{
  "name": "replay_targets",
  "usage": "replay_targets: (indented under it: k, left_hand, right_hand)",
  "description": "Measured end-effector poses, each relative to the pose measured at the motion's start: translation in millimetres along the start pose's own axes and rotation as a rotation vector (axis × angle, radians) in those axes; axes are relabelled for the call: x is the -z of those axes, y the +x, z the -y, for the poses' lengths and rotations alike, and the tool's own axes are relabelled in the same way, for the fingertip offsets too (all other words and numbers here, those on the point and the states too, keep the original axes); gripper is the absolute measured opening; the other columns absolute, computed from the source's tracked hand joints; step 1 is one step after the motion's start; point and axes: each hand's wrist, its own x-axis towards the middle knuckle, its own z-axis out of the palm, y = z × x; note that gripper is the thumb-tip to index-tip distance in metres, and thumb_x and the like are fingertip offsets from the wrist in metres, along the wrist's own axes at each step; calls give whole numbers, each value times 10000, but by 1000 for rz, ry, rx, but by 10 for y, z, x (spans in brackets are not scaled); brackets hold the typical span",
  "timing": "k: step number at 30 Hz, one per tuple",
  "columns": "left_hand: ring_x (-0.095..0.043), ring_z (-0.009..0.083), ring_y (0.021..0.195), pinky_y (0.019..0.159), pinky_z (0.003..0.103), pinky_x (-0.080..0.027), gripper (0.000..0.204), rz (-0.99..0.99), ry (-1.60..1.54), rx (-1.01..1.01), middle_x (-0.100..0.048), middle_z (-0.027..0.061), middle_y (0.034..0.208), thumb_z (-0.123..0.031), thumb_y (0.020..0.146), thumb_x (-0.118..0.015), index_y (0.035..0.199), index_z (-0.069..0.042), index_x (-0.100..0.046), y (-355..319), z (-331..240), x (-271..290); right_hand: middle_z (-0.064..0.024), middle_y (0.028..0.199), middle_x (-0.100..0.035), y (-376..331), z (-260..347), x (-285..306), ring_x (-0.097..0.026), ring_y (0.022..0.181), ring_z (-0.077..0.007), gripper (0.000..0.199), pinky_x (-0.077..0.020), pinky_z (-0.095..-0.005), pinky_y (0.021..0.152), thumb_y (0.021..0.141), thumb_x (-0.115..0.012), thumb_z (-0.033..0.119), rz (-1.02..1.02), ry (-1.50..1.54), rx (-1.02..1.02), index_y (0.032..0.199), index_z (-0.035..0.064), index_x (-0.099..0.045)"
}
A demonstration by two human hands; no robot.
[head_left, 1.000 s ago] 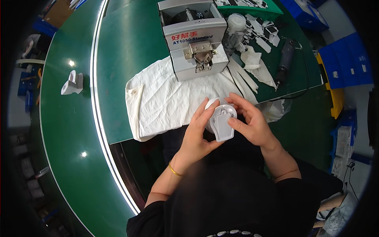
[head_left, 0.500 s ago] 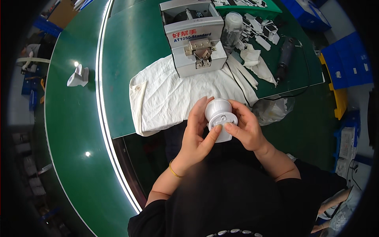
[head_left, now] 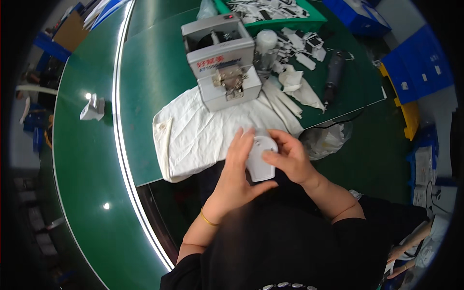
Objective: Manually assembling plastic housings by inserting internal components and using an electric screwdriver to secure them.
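Note:
A white moulded plastic part (head_left: 261,166) with a rounded top and a straight lower end is between my hands, over the front edge of the table. My right hand (head_left: 296,165) grips its right side, thumb pressed on the flat face and fingers behind. Along its left side lie the fingers of my left hand (head_left: 232,181), their tips blurred. The left thumb is stretched out below the part, off its face. My fingers hide the part's upper end and back. Beyond them a white cloth (head_left: 203,137) covers the table edge.
A grey machine with a metal clamp (head_left: 220,63) stands on the cloth. To its right are a clear bottle (head_left: 266,53), white scraps (head_left: 302,48), a dark rotary tool (head_left: 333,77) and a green bin (head_left: 309,21). Another white part (head_left: 93,108) stands on the left green table (head_left: 87,159).
The white part has turned in my hands; its round spool-like end no longer shows. My left thumb has come off its face. The whole view has shifted slightly.

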Motion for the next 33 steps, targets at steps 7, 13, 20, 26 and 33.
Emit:
replay_targets:
  k: [7,13,20,26,33]
  left_hand:
    - [-504,369,1256,1058,432,-422,1025,-132,194,52,-502,183,1388,-118,579,-931,1431,-38,-366,26,112,35]
    - [-515,297,1270,1061,394,-428,1035,-79,272,88,-478,183,1391,-163,620,-939,1440,-1,-328,58,368,-63]
    - [-455,452,1316,1058,479,-420,820,-74,352,-65,-462,238,1427,-221,603,-930,1321,-101,-551,103,379,-25]
    - [-467,452,1264,1033,507,-420,706,-89,444,-55,-485,225,1390,-283,640,-897,1285,-191,-626,6,354,-30]
    - [-499,430,1248,1015,485,-447,701,-119,389,-80,-508,207,1362,-235,592,-917,1241,-163,-663,41,354,-15]
  right_hand:
    - [-60,1056,-607,688,620,1165,-603,909,-119,491,-517,-256,821,874,-763,146,-821,-861,517,1292,0,-553]
    - [-114,978,-663,1098,667,2373,-659,870,-219,625,-519,-343,784,731,-806,343,-980,-1005,-22,1185,-49,-630]
    - [-133,1110,-603,825,748,1999,-614,934,-234,480,-519,-362,826,836,-659,125,-317,280,424,1285,23,-523]
    - [-141,1237,-566,999,1285,408,-601,1087,-305,716,-470,-520,992,783,-609,47,-68,189,625,1457,66,-368]
    - [-157,1126,-586,1281,1410,-376,-617,1028,-266,575,-494,-448,954,795,-621,-16,15,-131,734,1335,21,-425]
